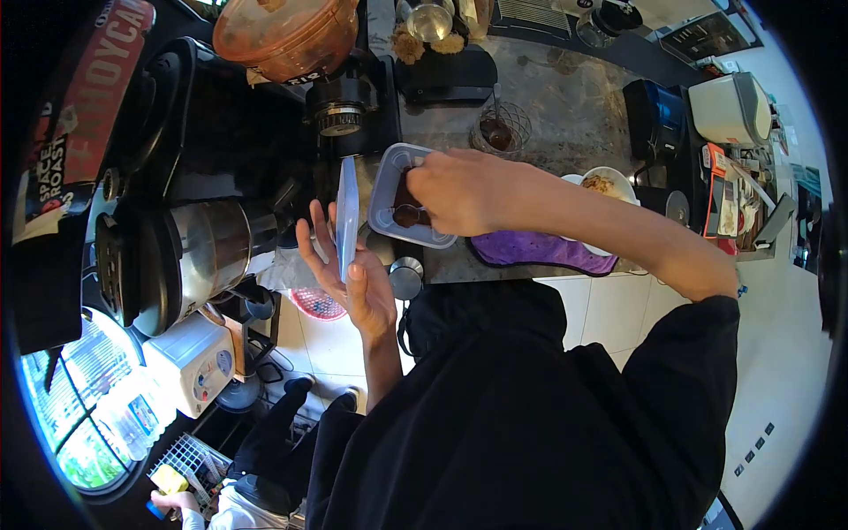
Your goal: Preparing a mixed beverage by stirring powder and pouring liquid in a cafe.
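Observation:
My left hand (354,275) holds a translucent plastic lid (347,218) on edge, its thumb on one side and fingers on the other. A clear rectangular plastic container (381,199) with dark brown contents stands on the counter edge. Over it, my right hand (450,189) reaches in, its fingers curled and their tips hidden. A scoop or spoon bowl (407,215) with brown powder shows under the hand; the grip on its handle is hidden. Behind stands a patterned glass (500,129) with dark contents and a spoon (497,96) in it.
A purple cloth (530,250) and a bowl of food (613,182) lie right of the container. A coffee grinder (341,99) and a metal tamper (405,275) are nearby. At the left is a coffee maker (205,252). Another person's hand (169,500) shows at the lower left.

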The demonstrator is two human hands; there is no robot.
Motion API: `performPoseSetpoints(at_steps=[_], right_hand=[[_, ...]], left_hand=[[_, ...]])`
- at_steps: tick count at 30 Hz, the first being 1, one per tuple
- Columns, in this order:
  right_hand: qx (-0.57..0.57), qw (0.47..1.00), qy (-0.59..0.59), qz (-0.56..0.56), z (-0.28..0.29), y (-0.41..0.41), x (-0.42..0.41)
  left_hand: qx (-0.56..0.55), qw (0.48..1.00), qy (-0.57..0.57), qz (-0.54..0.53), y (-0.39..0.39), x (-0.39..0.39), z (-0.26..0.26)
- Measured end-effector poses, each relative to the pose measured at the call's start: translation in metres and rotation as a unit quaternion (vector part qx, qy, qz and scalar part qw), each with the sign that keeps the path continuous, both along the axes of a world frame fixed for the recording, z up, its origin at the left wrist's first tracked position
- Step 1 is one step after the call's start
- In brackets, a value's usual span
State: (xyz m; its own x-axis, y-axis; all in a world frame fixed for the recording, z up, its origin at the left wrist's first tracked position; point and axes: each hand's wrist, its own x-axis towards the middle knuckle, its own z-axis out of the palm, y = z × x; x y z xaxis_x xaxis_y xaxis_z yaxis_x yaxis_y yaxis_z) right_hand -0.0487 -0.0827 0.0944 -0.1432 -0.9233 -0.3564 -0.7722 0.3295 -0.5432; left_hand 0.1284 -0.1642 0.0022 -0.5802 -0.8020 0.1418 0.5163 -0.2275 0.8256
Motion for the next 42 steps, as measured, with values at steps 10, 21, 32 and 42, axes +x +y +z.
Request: performPoseSetpoints(at_steps=[10, 21, 32, 42], right_hand=[[-0.05, 0.98, -0.153, -0.116, 0.001, 0.042, -0.032], [-0.087, 0.914, -0.282, -0.28, 0.039, 0.137, -0.039], [-0.038, 0.86, -0.008, -0.509, 0.041, 0.246, 0.005], [-0.103, 0.871, 0.286, -0.385, 0.006, 0.241, 0.038]], left_hand=[[-0.028, 1.0, -0.013, 0.006, 0.002, -0.004, 0.006], [-0.225, 0.967, -0.119, 0.01, 0.008, -0.015, 0.008], [-0.362, 0.914, -0.182, 0.037, 0.015, -0.023, 0.009], [-0.384, 0.906, -0.171, 0.046, 0.013, -0.022, 0.011]])
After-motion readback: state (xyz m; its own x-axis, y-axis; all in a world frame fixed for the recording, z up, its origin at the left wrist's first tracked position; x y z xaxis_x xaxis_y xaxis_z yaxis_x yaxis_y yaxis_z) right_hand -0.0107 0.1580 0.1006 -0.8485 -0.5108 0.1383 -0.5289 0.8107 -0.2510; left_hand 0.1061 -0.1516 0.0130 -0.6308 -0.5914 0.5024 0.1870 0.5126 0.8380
